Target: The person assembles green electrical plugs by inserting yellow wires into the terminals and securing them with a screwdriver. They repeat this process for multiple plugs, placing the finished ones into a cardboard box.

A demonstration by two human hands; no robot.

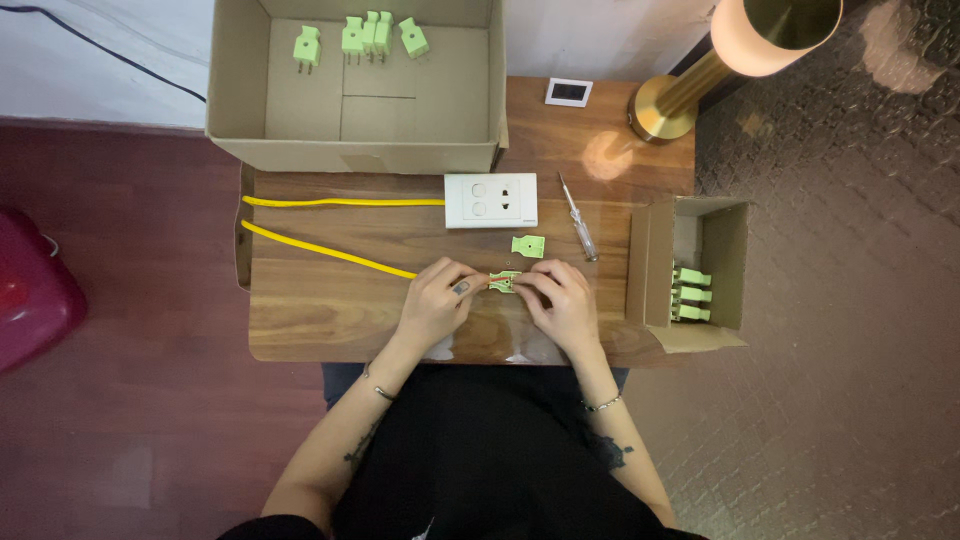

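Both hands meet over the front middle of the wooden table (300, 310). My left hand (438, 300) pinches the end of a yellow cable (330, 252) where it enters a light green plug body (505, 282). My right hand (562, 300) grips that plug body from the right. A loose green plug cover (528, 246) lies just behind the hands. The cable runs left, loops at the table's edge, and returns to a white wall socket (490, 200).
A screwdriver (579, 218) lies right of the socket. A large open cardboard box (355, 85) at the back holds several green plugs. A small open box (690, 272) on the right holds three more. A brass lamp (700, 70) stands at back right.
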